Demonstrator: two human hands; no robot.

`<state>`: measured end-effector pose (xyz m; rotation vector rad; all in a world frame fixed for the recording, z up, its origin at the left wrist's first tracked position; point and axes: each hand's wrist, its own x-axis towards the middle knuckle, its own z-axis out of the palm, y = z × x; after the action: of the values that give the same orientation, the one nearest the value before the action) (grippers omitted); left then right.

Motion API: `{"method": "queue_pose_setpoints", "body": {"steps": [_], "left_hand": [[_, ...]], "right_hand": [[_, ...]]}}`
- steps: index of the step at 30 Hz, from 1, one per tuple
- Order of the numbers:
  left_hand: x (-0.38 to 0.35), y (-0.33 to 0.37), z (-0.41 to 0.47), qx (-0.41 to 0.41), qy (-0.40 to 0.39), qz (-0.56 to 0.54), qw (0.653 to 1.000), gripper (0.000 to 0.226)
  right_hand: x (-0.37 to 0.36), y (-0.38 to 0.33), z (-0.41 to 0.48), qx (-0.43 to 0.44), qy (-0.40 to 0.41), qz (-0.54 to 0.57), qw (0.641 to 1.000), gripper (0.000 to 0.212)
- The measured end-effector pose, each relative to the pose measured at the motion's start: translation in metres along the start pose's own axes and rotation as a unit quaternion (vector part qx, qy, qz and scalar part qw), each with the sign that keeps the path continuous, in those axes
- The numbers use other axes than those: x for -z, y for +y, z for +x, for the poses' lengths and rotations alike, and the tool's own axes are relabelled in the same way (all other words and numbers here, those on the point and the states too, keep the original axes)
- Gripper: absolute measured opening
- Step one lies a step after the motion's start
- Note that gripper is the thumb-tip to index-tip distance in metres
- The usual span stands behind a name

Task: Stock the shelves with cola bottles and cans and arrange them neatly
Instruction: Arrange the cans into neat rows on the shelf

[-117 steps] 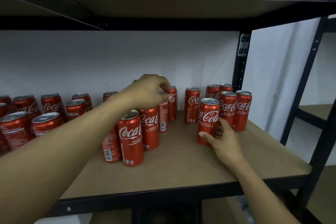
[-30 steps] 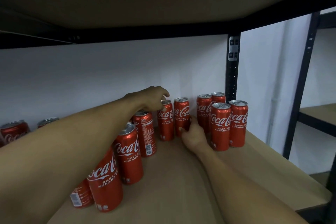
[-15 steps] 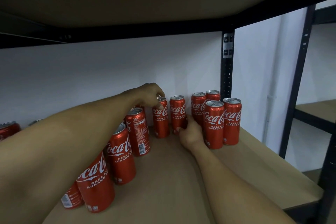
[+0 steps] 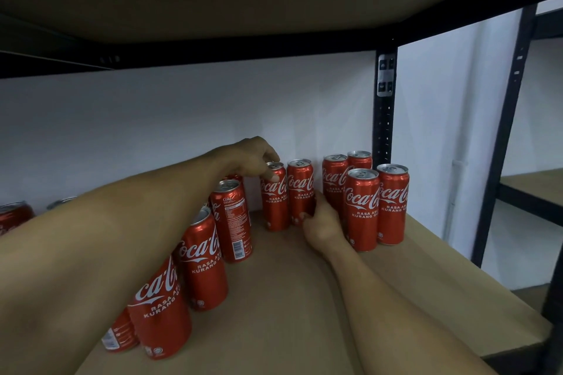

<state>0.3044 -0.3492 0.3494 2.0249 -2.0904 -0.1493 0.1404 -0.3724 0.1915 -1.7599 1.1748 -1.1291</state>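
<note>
Against the shelf's (image 4: 289,298) back edge, left fingers (image 4: 269,176) pinch one can (image 4: 275,207), right fingers (image 4: 303,217) grip its neighbour (image 4: 300,189).

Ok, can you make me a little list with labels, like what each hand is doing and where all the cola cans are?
left hand: grips the top of the left back can
right hand: holds the right back can low down
both back cans: upright, side by side near the wall
corner group: four cans standing together, right of the hands
front line: cans in a row running toward the camera, beside the left arm
shelf: brown board with a black frame
</note>
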Motion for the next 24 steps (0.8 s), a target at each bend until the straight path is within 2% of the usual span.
{"method": "queue_pose_setpoints", "body": {"steps": [13, 19, 24], "left_hand": [[0.0005, -0.0012, 0.0000, -0.005, -0.001, 0.001, 1.000, 0.057], [0.0012, -0.0034, -0.0020, -0.002, 0.000, -0.003, 1.000, 0.062], [0.0032, -0.0044, -0.0036, 0.000, 0.000, 0.001, 1.000, 0.056]], "right_hand": [[-0.0062, -0.0008, -0.0025, 0.012, 0.055, -0.062, 0.996, 0.047], [-0.0022, -0.0006, -0.0051, 0.020, 0.064, -0.018, 0.998, 0.054], [0.0014, -0.0012, -0.0069, 0.024, 0.050, 0.010, 0.998, 0.059]]}}
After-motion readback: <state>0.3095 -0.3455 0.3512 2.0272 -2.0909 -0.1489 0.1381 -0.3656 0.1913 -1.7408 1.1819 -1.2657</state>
